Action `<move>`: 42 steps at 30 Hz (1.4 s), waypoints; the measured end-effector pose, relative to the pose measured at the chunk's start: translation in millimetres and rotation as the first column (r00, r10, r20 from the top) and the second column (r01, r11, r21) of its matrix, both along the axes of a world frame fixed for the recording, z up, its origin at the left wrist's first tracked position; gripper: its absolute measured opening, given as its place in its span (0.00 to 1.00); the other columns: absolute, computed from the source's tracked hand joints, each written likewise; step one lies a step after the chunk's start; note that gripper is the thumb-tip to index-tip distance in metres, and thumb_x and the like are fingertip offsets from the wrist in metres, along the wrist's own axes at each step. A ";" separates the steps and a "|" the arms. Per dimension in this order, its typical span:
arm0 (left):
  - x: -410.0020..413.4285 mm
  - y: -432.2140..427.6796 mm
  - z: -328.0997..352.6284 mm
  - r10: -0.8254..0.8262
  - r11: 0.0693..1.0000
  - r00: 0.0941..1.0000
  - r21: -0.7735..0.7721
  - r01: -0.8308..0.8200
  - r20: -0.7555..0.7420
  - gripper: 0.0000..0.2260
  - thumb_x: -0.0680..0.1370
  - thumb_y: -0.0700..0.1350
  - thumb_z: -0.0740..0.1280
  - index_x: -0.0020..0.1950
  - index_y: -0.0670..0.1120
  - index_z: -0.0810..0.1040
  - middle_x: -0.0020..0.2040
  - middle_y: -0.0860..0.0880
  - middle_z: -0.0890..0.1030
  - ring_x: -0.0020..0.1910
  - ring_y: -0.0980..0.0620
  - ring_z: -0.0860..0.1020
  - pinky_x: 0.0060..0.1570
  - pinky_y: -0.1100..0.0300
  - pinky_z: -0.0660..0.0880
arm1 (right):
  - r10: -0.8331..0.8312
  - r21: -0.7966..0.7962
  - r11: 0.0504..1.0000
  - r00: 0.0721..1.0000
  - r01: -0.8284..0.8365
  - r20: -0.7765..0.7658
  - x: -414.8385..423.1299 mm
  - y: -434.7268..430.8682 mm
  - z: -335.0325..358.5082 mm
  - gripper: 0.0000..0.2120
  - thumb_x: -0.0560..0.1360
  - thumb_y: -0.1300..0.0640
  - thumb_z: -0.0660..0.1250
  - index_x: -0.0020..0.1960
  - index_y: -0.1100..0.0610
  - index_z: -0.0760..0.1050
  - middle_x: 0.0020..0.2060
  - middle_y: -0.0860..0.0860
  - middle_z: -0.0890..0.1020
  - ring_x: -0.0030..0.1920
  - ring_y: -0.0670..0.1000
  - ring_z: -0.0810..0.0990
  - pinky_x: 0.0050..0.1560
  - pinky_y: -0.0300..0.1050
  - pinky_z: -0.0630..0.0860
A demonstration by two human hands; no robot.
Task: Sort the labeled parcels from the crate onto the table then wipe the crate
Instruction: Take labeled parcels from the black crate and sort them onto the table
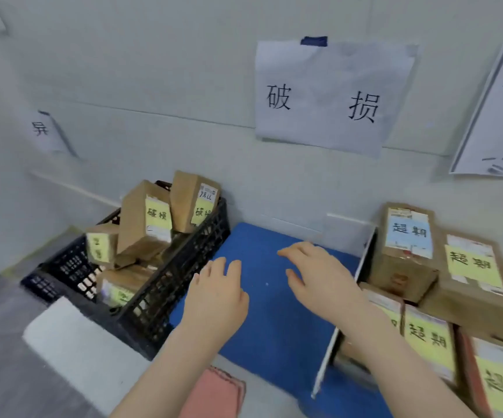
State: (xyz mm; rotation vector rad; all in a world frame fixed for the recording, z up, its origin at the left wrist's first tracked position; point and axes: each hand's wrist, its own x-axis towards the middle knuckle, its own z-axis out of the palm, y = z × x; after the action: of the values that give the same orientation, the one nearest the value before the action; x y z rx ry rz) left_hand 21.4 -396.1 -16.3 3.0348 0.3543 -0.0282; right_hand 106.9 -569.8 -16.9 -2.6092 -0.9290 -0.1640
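A black plastic crate (184,267) stands at the left, holding several brown cardboard parcels (144,218) with yellow labels. My left hand (217,294) hovers over the blue table surface (274,321) beside the crate's right wall, fingers relaxed and empty. Further right over the blue surface, my right hand (316,276) is also empty, its fingers spread and pointing left. A pink cloth (214,393) lies folded at the bottom, under my left forearm.
A white divider (343,315) bounds the blue area on the right. Beyond it sit several stacked labeled parcels (407,251). A paper sign (325,95) hangs on the wall behind. A white block (63,336) lies before the crate.
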 end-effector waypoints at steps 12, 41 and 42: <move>-87.4 218.4 -13.4 0.014 0.999 1.000 0.046 -0.013 -0.027 0.17 0.78 0.45 0.56 0.67 0.46 0.65 0.65 0.47 0.69 0.65 0.45 0.67 0.63 0.52 0.66 | 0.068 -0.055 0.996 0.989 -0.076 -0.131 -75.9 242.4 -35.0 0.18 0.80 0.52 0.56 0.69 0.44 0.67 0.67 0.42 0.70 0.62 0.49 0.71 0.53 0.43 0.70; 129.3 361.2 -48.4 -0.121 0.917 0.978 -0.358 0.175 0.170 0.25 0.79 0.53 0.54 0.76 0.53 0.56 0.79 0.51 0.39 0.77 0.40 0.52 0.61 0.43 0.72 | -0.106 0.358 0.908 0.945 0.218 -0.309 79.3 371.3 -66.2 0.19 0.77 0.64 0.60 0.64 0.50 0.73 0.62 0.41 0.69 0.59 0.34 0.68 0.55 0.25 0.64; 126.5 366.5 -47.6 -0.126 0.896 0.973 -0.398 0.195 0.194 0.24 0.79 0.53 0.54 0.76 0.54 0.56 0.78 0.52 0.40 0.76 0.42 0.56 0.58 0.47 0.73 | -0.083 0.372 0.905 0.943 0.207 -0.323 84.0 380.4 -66.9 0.18 0.77 0.64 0.60 0.65 0.50 0.73 0.63 0.41 0.69 0.62 0.36 0.67 0.57 0.24 0.63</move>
State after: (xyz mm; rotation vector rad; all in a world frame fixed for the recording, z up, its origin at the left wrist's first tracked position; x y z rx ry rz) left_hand 147.9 -29.6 -63.9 2.6096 0.0670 0.1196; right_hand 190.9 -189.5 -83.8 -2.2345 -0.5243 0.0073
